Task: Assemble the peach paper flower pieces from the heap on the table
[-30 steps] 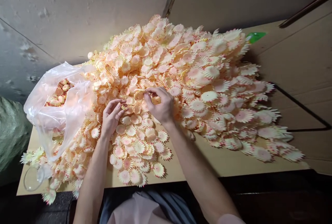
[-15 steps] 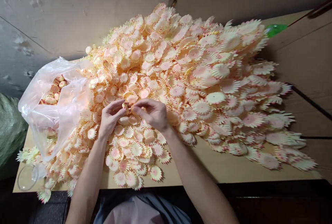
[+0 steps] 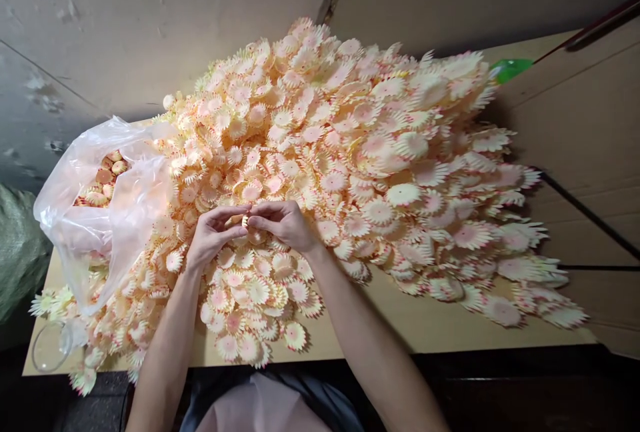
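Both hands meet over the near middle of a wide heap of pale, pink-tipped flower-shaped pieces (image 3: 333, 182). Between the fingertips is a small cream flower piece (image 3: 245, 221) with a notched edge. My left hand (image 3: 213, 232) pinches it from the left, thumb and forefinger closed. From the right, my right hand (image 3: 285, 225) pinches the same piece with thumb and fingers, the two hands' fingertips touching or nearly so. Fingers hide most of the piece. More flower pieces (image 3: 257, 291) lie loosely on the table just below the hands.
At the left, an open clear plastic bag (image 3: 135, 199) holds several small rounded pieces (image 3: 105, 179). A clear round ring or lid (image 3: 51, 347) lies by the table's left front corner. A green object (image 3: 513, 70) is at the back right. Cardboard (image 3: 590, 212) stands along the right.
My hands have come closer together; fingertips that were slightly apart now meet on the small piece. The whole view has shifted a little, with the heap appearing further left.
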A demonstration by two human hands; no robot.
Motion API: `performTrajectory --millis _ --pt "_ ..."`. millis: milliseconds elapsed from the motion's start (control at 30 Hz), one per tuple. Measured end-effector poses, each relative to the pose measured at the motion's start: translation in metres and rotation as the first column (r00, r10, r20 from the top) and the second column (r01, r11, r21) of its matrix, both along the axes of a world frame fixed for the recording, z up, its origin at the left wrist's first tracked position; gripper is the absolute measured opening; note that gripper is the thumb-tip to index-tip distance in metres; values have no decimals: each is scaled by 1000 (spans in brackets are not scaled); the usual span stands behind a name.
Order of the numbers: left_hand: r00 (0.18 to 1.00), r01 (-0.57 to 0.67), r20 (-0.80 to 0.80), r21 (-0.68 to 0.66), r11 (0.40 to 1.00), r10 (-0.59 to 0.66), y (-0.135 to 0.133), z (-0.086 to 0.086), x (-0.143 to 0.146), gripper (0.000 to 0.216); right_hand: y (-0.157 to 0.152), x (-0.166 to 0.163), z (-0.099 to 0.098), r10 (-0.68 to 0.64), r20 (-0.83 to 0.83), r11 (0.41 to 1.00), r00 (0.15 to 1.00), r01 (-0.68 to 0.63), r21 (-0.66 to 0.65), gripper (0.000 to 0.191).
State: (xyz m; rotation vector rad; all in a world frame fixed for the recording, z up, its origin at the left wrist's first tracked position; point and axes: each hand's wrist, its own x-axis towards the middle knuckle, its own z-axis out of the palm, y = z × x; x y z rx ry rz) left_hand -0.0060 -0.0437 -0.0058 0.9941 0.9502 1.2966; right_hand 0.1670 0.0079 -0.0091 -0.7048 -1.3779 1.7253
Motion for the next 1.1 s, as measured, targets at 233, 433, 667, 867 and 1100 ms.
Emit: performTrajectory --millis 233,433,667,867,1100 --pt "1000 -3 -25 -18 1000 2 0 -3 -1 37 4 -1 -6 24 13 1000 1000 -24 -3 19" --pt "1000 -9 -27 -47 999 8 1 1 -2 36 7 -3 -3 34 -2 998 999 -34 -49 18" --pt "999 -25 -47 -68 997 22 1 2 -4 35 10 -4 -4 94 -54 992 994 -97 -75 16" --pt "999 -28 -41 -63 998 26 0 2 -6 34 13 -5 -9 125 -69 986 990 -131 -103 18" --pt "992 -96 -92 -54 994 91 2 4 -3 31 13 -10 -8 46 -80 993 996 -54 -101 20"
